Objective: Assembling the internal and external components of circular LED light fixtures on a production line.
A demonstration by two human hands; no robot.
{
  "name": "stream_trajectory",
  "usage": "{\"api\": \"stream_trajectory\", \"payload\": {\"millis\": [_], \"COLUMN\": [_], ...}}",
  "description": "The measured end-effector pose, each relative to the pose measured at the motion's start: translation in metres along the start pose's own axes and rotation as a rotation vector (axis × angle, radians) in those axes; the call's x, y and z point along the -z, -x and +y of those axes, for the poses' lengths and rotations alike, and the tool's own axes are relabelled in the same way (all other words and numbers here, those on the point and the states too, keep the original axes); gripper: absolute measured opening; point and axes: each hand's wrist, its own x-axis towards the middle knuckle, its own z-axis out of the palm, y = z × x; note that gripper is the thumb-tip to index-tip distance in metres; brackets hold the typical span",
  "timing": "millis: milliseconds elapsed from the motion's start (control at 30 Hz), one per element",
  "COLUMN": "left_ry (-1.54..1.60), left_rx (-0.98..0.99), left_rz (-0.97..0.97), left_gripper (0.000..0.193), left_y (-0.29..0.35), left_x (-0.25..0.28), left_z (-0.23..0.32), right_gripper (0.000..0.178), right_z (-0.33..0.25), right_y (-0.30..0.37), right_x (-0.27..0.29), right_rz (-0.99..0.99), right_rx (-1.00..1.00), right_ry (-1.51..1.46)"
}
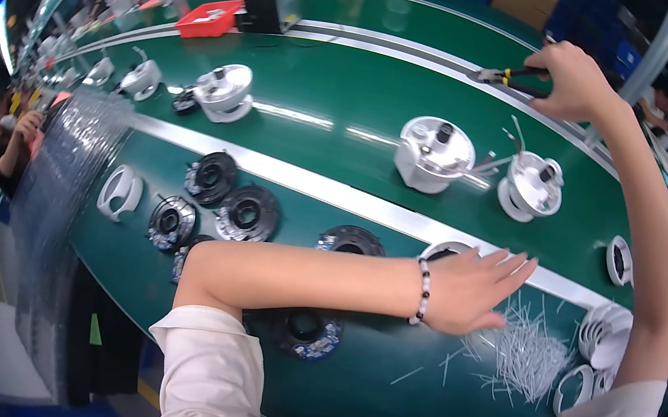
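My left hand (469, 294) stretches across to the right, palm down with the fingers extended, and holds nothing. It hovers over the bench beside a pile of thin whitish strips (531, 356); a white ring-shaped part (441, 249) is partly hidden behind it. Raised at the far right, my right hand (578, 82) grips a pair of pliers (502, 77) with black and yellow handles, the jaws pointing left. Below the pliers, two round white housings, one (433, 156) with a black piece on top and another (530, 187) with loose wires, stand on the green belt.
Several black ring-shaped parts with circuit boards (248, 212) lie left on the bench. White rings (605, 336) are stacked at right. More white housings (224, 92) stand along the belt. A red tray (209, 19) and a black box (272, 7) sit beyond; people work nearby.
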Motion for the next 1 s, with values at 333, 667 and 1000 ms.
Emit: {"api": "stream_trajectory", "payload": {"millis": [333, 667, 1000], "left_ry": [-0.599, -1.081, -1.100], "left_rx": [0.654, 1.117, 0.980], "left_rz": [0.716, -0.292, -0.419], "left_gripper": [0.017, 0.027, 0.012], "left_y": [0.150, 0.206, 0.191], "left_x": [0.189, 0.220, 0.207], "left_z": [-0.164, -0.241, -0.250], "right_gripper": [0.045, 0.029, 0.037], "right_z": [-0.063, -0.189, -0.237], "right_y": [-0.059, -0.150, -0.178], "right_x": [-0.024, -0.085, -0.105], "right_rz": [0.222, -0.095, -0.224], "right_rx": [0.227, -0.012, -0.089], "right_ry": [-0.090, -0.362, -0.464]}}
